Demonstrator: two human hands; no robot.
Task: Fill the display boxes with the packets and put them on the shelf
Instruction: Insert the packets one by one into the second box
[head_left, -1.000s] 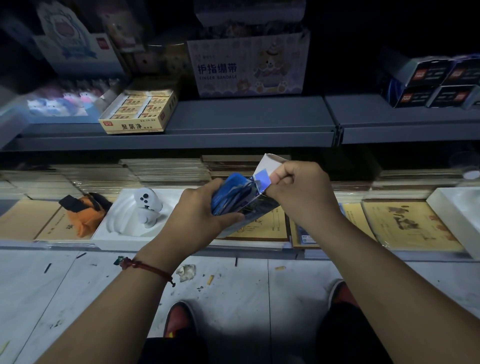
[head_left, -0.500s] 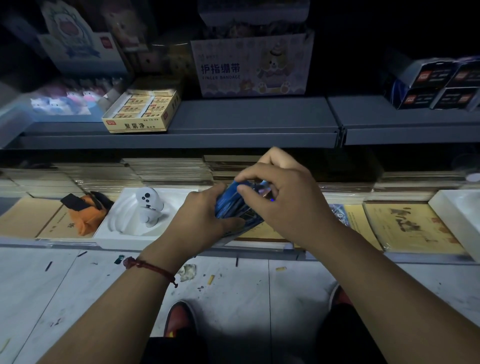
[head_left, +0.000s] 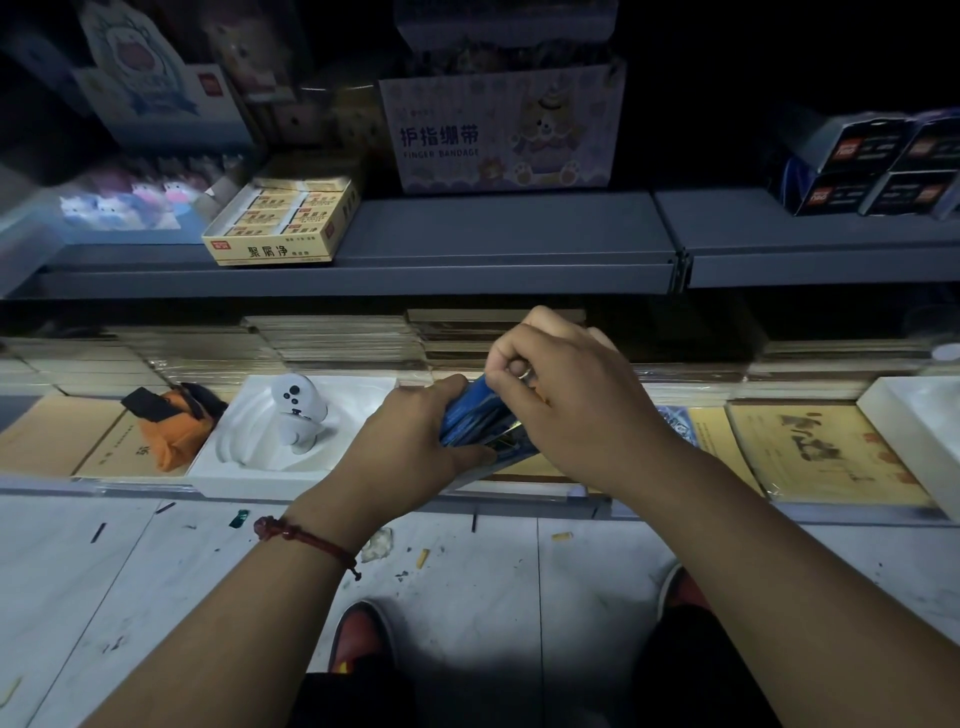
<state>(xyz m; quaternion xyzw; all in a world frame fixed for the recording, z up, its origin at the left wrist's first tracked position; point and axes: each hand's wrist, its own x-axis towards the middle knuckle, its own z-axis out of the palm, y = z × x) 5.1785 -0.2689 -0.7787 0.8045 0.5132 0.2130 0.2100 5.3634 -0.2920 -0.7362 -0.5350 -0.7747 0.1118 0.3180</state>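
- Closest to me, the toes of two red shoes (head_left: 358, 639) stand on a pale tiled floor (head_left: 467, 566) littered with small scraps.
- A red cord (head_left: 306, 540) is tied round the left wrist.
- The left hand (head_left: 410, 441) grips a bundle of blue packets (head_left: 470, 421) from the side, with the thumb underneath and the fingers wrapped over the far edge.
- The right hand (head_left: 566, 400) comes over the top of the same bundle, its fingers curled and pinching the upper end. Both hands touch the packets.
- The bundle is held in the air just above the front edge of the lower shelf (head_left: 104, 480). Whatever is under it is hidden by the hands.
- On that shelf, to the left, a white tray (head_left: 249, 467) holds a white figurine (head_left: 298, 410). An orange pouch (head_left: 176, 421) lies just beside the tray.
- To the right lie flat yellow booklets (head_left: 831, 452).
- Farther back, the grey upper shelf (head_left: 493, 234) carries an open yellow box (head_left: 283, 223) of small bars, a pastel finger bandage box (head_left: 498, 135), and a stack of dark boxes (head_left: 872, 166) at the right.
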